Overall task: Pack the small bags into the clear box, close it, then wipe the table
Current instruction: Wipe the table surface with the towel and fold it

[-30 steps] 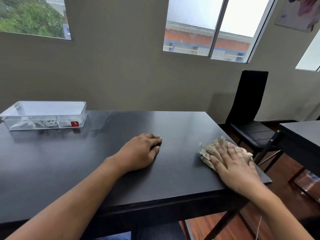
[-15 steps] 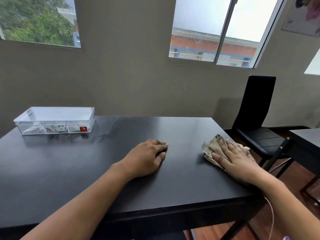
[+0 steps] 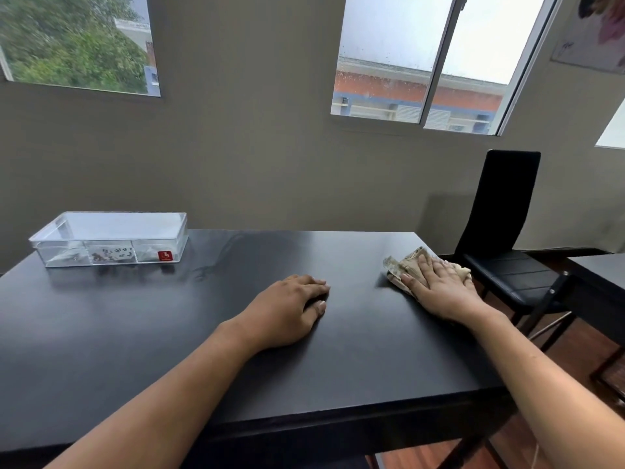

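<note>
The clear box point(image 3: 111, 236) stands closed at the far left of the black table point(image 3: 169, 333), with small bags point(image 3: 111, 256) lying inside and a red label on its front wall. A crumpled beige cloth point(image 3: 400, 264) lies near the table's right edge. My right hand point(image 3: 439, 287) presses flat on the cloth, fingers stretched over it. My left hand point(image 3: 287, 306) rests palm down on the bare tabletop at the middle, fingers loosely curled, holding nothing.
A black chair point(image 3: 504, 225) stands just beyond the table's right edge, close to the cloth. A second dark table point(image 3: 598, 272) is at the far right. A grey wall with windows runs behind the table.
My right hand has slid the cloth away from me along the right edge, toward the far corner. My left hand has stayed in place on the table.
</note>
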